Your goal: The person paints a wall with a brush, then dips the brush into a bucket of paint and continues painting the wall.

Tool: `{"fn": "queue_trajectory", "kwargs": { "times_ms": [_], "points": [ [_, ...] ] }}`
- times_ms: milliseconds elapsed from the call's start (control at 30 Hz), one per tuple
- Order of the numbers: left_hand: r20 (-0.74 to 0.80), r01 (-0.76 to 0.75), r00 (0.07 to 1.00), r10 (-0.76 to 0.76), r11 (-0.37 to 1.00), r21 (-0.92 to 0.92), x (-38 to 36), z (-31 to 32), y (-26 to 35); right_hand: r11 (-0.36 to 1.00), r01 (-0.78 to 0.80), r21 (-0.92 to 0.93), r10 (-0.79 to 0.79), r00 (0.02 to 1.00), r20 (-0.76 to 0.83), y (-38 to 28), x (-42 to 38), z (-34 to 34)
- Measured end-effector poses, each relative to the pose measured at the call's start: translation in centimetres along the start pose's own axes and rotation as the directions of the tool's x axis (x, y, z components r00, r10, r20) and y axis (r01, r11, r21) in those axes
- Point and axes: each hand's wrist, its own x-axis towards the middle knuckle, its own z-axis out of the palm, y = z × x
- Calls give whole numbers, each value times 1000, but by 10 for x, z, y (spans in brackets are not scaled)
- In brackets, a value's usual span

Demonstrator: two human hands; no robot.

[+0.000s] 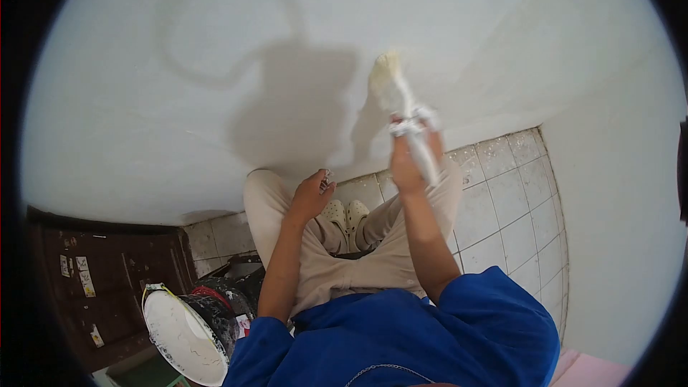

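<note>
Clear passage between left grip (315,193) and right grip (414,145), also over floor tiles (502,204) right of right grip, up to side wall (616,193). Blockers: front wall (459,36) ahead of both, a knee (453,190) by right grip, bucket (188,338) behind-left of left grip.

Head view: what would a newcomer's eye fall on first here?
Probably the white-smeared brush with yellowish bristles, just above centre, gripped in the right hand at the pale wall. Next, the vivid blue shirt filling the bottom centre, and the large dark shadow on the wall left of the brush. The paint-spattered bucket at lower left also stands out.
</note>
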Motion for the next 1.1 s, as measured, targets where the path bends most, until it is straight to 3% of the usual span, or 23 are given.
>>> {"fn": "queue_trajectory", "kwargs": {
  "times_ms": [67,133,233,267,367,433,500,567,700,767,800,867,967,1033,1100],
  "points": [
    [-7,0,1000,0,1000,-8,-1,0,-1,998,56,-33,-55,997,50,52,-55,24],
    [17,23,1000,-22,999,-22,0,-4,1,992,-110,61,101,987,123,76,-103,31],
    [-8,42,999,-42,999,-14,-11,-3,3,870,-381,314,392,919,28,80,-143,40],
    [-31,33,999,-33,999,-3,-8,-5,3,900,-420,116,402,903,153,85,-136,25],
    [-35,-11,999,10,1000,-14,-7,-2,2,999,-35,-21,37,996,78,45,-50,3],
    [1,-15,1000,15,999,-29,-6,-2,1,998,-35,49,40,994,-103,18,-17,-8],
    [9,-20,1000,20,999,-39,-2,-1,1,999,-13,51,22,983,-180,-4,6,-16],
    [-3,-17,1000,17,999,-44,0,-1,2,1000,9,-16,-11,989,-149,-18,19,-16],
    [-37,-35,999,34,999,-27,-1,-2,1,996,39,-80,-41,999,-26,63,-69,29],
    [-38,-20,999,20,1000,-10,-4,-4,-2,986,-164,-36,166,983,73,77,-117,30],
    [-39,-13,999,12,1000,-13,-5,-6,-2,941,-329,75,326,944,44,94,-139,36],
    [-29,-6,1000,5,1000,-15,-7,-8,0,741,-603,295,623,781,32,122,-173,44],
    [-40,-17,999,17,1000,-9,-8,-7,1,973,-193,128,210,969,-128,71,-83,29],
    [-24,-13,1000,12,999,-41,-8,-7,1,968,-205,147,231,953,-195,17,-34,7],
    [-11,-19,1000,19,998,-64,-6,-4,3,957,-40,286,142,928,-345,-6,-4,1]
  ]
}}
